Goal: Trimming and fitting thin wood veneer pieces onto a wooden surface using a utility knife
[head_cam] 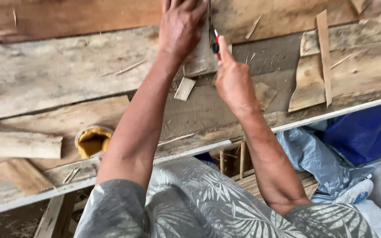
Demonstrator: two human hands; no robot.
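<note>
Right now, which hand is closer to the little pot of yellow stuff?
The left hand, though neither is close. It presses on a thin wood piece up and to the right of the yellow pot. The right hand, holding a red cutter, is farther right.

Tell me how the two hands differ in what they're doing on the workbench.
The left hand lies flat, palm down, pressing a thin wood piece; the right hand is curled into a grip around a red-handled cutter. The left hand reaches farther up the bench than the right. Both are bare and work close together.
</note>
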